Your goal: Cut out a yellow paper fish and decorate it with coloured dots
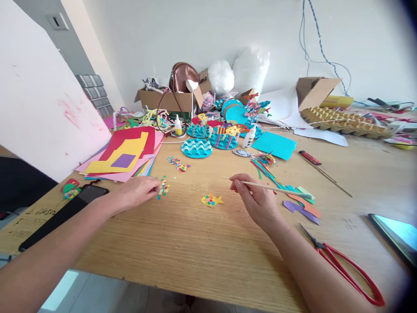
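My right hand [256, 198] is closed in a pinch on a thin wooden stick [276, 190] that runs from left to right above the wooden table [195, 243]. A small yellow paper fish [211, 200] with coloured dots lies on the table just left of that hand. My left hand [138, 191] rests on the table with its fingertips together at a little pile of coloured paper dots [163, 188]. Whether the fingers hold a dot is hidden.
Red-handled scissors [345, 267] lie at the right. Paper strips [301, 202] sit right of my right hand. A black phone [63, 213] and a stack of coloured sheets [125, 154] are at the left. Blue wave crafts [196, 148], glue bottles [249, 137] and boxes [169, 100] fill the back.
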Available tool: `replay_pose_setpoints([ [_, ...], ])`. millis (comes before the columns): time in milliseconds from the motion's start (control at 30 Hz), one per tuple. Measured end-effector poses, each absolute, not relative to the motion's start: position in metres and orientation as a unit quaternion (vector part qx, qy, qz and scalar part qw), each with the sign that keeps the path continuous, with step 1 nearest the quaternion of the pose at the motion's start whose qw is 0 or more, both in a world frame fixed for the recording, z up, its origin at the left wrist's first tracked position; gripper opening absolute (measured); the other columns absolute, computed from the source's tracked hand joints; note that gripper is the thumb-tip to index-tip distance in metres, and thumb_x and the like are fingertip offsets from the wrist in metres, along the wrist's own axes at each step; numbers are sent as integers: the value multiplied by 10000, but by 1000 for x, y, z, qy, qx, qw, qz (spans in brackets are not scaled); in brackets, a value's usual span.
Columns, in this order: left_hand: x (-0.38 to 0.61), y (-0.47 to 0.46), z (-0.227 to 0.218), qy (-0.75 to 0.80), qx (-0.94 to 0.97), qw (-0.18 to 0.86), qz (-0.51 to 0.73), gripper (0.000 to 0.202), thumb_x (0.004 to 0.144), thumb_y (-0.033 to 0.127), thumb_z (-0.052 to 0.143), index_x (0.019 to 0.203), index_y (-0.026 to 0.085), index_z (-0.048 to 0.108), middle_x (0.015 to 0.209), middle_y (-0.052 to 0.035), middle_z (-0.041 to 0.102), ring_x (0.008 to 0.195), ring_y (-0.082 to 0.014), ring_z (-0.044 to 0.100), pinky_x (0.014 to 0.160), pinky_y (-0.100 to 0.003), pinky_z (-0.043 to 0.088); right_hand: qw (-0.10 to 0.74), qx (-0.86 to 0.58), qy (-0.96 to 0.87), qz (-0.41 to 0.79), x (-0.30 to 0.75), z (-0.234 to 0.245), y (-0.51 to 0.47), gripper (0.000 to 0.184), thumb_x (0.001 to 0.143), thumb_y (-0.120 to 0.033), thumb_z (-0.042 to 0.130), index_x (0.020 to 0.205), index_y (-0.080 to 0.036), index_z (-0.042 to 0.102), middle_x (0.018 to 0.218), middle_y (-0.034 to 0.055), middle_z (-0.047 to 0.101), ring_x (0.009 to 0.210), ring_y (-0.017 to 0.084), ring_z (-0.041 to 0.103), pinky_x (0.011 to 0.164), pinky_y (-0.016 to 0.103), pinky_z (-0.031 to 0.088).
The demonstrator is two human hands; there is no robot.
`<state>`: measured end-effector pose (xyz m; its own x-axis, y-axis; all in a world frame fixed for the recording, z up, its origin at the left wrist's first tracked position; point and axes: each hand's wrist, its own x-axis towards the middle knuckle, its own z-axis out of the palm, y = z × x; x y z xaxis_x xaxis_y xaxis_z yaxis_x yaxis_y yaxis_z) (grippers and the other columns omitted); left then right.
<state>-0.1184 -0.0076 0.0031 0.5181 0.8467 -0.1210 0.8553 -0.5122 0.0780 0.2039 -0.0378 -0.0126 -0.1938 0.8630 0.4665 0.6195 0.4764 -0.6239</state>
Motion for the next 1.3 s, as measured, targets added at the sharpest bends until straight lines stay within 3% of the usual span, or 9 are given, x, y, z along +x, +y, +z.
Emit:
replay_pose_setpoints([
  [133, -119, -6, 17, 510, 856, 76, -38, 152, 783, 158, 414, 702, 187, 540, 669, 8, 574, 624, -141, 524, 562, -223, 346, 397, -493, -759, 154, 204, -12, -38, 231, 909, -312, 367, 928, -184, 559, 753, 34, 624, 712, 152, 596, 622, 250, 446],
  [467, -114, 2, 1, 429, 898, 92, -15, 178, 830, 187, 470, 929, 184, 618, 939, -44, 639, 878, -170, 583, 741, -238, 396, 393, -497, -763, 131, 205, -12, -37, 234, 903, -311, 368, 914, -189, 567, 738, 31, 638, 688, 154, 613, 613, 252, 449],
  [700, -121, 11, 11, 487, 872, 50, -12, 175, 829, 176, 448, 768, 166, 612, 748, -30, 620, 705, -164, 562, 588, -230, 357, 392, -496, -762, 141, 207, -12, -38, 228, 908, -315, 372, 933, -190, 561, 753, 23, 633, 706, 146, 605, 622, 244, 445],
  [967, -112, 5, -5, 430, 898, 87, -31, 130, 819, 174, 486, 798, 191, 613, 824, -15, 633, 780, -145, 580, 676, -213, 377, 389, -496, -766, 129, 206, -10, -39, 209, 906, -293, 381, 922, -189, 561, 734, 11, 632, 686, 134, 603, 613, 232, 427],
  [1300, -107, 7, -13, 450, 887, 93, -38, 102, 781, 139, 481, 777, 184, 571, 802, -30, 623, 764, -168, 584, 680, -239, 389, 404, -485, -763, 136, 206, -12, -38, 198, 910, -274, 385, 936, -179, 557, 743, 12, 620, 697, 124, 585, 623, 221, 423],
])
